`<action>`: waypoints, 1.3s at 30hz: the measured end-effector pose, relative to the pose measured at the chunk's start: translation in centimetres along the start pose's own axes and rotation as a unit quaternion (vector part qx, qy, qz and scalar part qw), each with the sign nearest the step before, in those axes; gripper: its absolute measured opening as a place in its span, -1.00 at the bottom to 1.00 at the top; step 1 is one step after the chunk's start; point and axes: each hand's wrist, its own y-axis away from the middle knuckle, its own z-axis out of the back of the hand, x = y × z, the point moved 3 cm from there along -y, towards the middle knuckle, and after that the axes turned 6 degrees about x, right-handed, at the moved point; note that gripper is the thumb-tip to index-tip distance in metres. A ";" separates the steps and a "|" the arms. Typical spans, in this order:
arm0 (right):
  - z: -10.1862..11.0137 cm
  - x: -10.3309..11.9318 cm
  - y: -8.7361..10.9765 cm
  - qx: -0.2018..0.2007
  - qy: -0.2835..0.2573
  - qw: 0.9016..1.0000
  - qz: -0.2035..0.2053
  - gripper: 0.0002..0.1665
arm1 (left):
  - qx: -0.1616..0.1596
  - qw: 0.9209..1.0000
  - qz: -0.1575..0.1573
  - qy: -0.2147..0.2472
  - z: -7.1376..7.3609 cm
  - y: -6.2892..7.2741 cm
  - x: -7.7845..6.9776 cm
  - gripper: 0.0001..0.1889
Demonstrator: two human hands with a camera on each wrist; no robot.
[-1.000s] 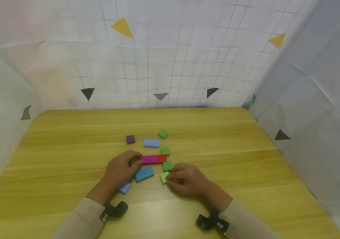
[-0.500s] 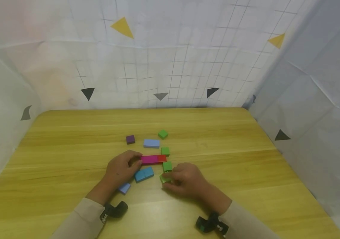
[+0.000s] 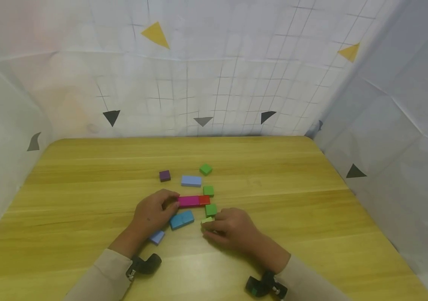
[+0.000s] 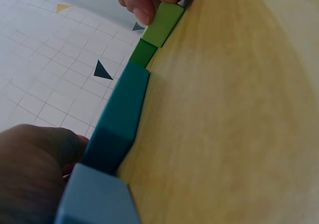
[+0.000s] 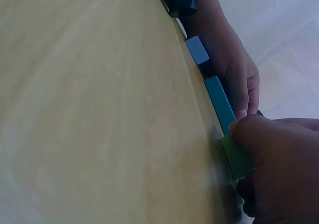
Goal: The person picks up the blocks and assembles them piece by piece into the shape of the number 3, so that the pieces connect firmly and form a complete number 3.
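Observation:
In the head view my left hand (image 3: 154,211) pinches the left end of a magenta block (image 3: 188,201) between thumb and fingers. A red block (image 3: 204,200) lies against the magenta block's right end. My right hand (image 3: 233,230) grips a light green block (image 3: 207,220), its index finger and thumb hiding the near part. That light green block (image 4: 163,24) shows more fully in the left wrist view, fingertips at its top end. Just beyond it lies a green block (image 3: 210,210), close to the red one. A blue block (image 3: 182,220) lies between the hands.
A periwinkle block (image 3: 157,237) is partly hidden beside the left wrist. Farther back lie a second periwinkle block (image 3: 191,181), a dark purple block (image 3: 164,176) and two green blocks, one near the red block (image 3: 208,191), another (image 3: 205,169) behind. White sheeting (image 3: 199,75) encloses the table.
My right hand has shifted slightly left and nearer me, its index finger and thumb now reaching over the light green block and covering more of it. The left hand stays where it was.

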 end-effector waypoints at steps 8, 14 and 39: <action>0.1 0.0 0.1 -0.003 0.013 1.000 -0.003 -0.86 | -0.005 1.000 -0.007 -0.004 -0.1 0.0 0.1 -0.73; 0.1 -0.1 0.2 -0.012 0.014 1.000 0.001 -0.86 | -0.005 1.000 -0.007 -0.005 -0.2 0.0 0.2 -0.73; 0.0 -0.5 0.4 -0.009 -0.006 1.000 0.005 -0.85 | -0.002 1.000 0.001 0.007 -0.1 0.0 0.2 -0.72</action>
